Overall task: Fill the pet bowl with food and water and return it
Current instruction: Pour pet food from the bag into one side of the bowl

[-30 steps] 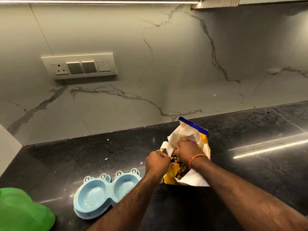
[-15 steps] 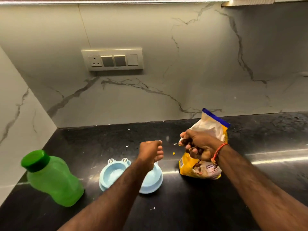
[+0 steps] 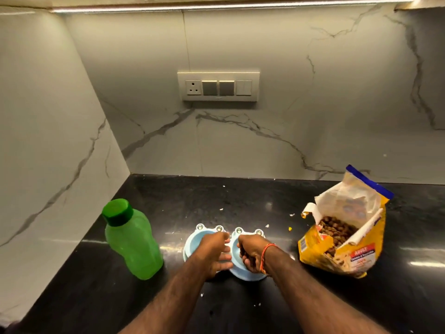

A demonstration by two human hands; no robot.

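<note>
A light blue double pet bowl (image 3: 196, 237) sits on the black counter in front of me, mostly covered by my hands. My right hand (image 3: 251, 255), with an orange thread on the wrist, is cupped over the right compartment and closed around a handful of brown kibble. My left hand (image 3: 213, 253) hovers over the left compartment with fingers spread, holding nothing. The torn yellow food bag (image 3: 344, 235) stands open to the right, brown kibble showing inside. A green water bottle (image 3: 132, 242) with its cap on stands left of the bowl.
The black counter (image 3: 240, 307) meets marble walls at the back and left, forming a corner. A switch and socket plate (image 3: 218, 87) is on the back wall. Small crumbs and a yellow scrap (image 3: 290, 229) lie near the bowl.
My right hand has left the bag with kibble and moved left over the bowl's right compartment. My left hand let go of the bag and came over the bowl. The view has shifted left.
</note>
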